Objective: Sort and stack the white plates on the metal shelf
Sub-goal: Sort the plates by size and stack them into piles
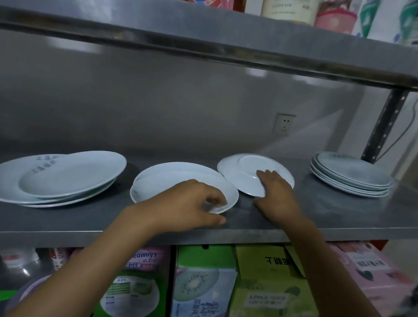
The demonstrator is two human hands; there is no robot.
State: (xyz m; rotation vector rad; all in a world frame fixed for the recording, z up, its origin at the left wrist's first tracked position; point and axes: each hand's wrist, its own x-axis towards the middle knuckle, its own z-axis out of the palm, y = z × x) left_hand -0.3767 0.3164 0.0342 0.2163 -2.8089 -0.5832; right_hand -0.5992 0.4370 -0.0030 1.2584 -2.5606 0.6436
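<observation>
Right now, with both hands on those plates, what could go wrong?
The tilted plate under the right hand is lifted on one edge and could slip or knock the middle plates beside it. The left hand holds those by the rim near the shelf front, so a tug might slide them off. The left pile sits unevenly and could shift.

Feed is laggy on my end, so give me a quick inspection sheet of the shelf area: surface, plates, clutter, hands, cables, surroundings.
Surface: metal shelf, grey, dull sheen.
Job's things: left pile of large plates, loosely stacked; middle plates, two overlapping; tilted plate, raised off the shelf; right stack, neat.
Clutter: nothing seen on this shelf.
Hands: left hand at the middle plates' front rim, fingers curled; right hand grips the tilted plate's edge.
Cables: black cable hanging behind the right post.
Surroundings: wall socket; boxes below; packages above.
</observation>
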